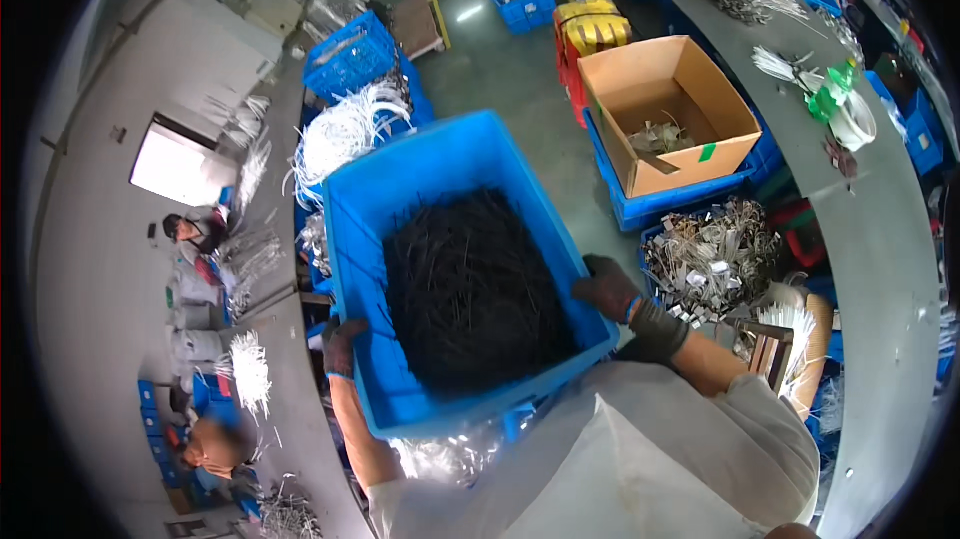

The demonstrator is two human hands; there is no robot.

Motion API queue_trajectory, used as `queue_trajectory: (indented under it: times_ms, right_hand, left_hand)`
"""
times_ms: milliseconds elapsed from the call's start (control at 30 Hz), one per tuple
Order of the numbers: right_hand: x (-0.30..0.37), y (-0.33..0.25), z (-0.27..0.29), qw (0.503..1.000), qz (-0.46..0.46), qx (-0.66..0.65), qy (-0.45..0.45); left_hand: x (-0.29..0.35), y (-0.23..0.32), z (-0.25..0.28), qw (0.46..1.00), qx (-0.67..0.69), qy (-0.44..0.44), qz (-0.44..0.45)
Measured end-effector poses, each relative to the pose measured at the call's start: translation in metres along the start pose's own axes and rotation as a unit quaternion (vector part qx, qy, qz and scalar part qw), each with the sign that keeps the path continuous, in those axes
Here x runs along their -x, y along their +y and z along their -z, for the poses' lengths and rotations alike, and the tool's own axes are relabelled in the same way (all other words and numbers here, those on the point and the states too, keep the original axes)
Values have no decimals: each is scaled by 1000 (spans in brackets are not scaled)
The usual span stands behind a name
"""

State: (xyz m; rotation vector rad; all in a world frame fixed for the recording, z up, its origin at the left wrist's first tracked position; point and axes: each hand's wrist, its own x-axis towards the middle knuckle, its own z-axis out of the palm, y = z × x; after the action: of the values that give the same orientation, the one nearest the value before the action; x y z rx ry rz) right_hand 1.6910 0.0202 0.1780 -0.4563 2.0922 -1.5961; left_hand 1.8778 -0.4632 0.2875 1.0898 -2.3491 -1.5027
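A large blue plastic bin is held up in front of me, tilted so that I look down into it. Thin black strips, tangled in a heap, cover most of its bottom. My left hand, in a dark glove, is closed on the bin's left side near the lower corner. On the opposite side my right hand, gloved too, grips the bin's wall. The fingertips of both hands are partly hidden by the bin.
To the right, an open cardboard box sits in a blue crate above a bin of metal-ended strips. White coiled strips lie at the left. Long grey tables flank the aisle floor. Other people work at the left.
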Motion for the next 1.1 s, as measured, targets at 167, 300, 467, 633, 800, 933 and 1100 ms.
queue_trajectory:
  times_ms: [167,300,467,633,800,933,1100]
  right_hand:
    - [-91,-37,1,999,-40,-7,17]
    - [-171,-57,20,999,-43,-6,18]
    - [-297,-60,47,997,-66,13,32]
    - [-443,-70,78,996,-90,8,11]
    - [-583,-89,104,999,-47,-9,-4]
    - [-695,-94,120,998,-52,-30,-7]
    - [-834,-94,150,993,-93,-65,20]
  left_hand:
    - [-108,24,-5,997,-27,26,-69]
    - [-202,49,-15,998,13,-1,-53]
    - [-321,95,-46,999,40,-9,31]
    - [-434,173,-60,997,-68,32,-35]
    - [-539,245,-65,1000,-20,23,-5]
    - [-642,295,-76,1000,13,18,-1]
    - [-832,358,-123,999,7,-36,-31]
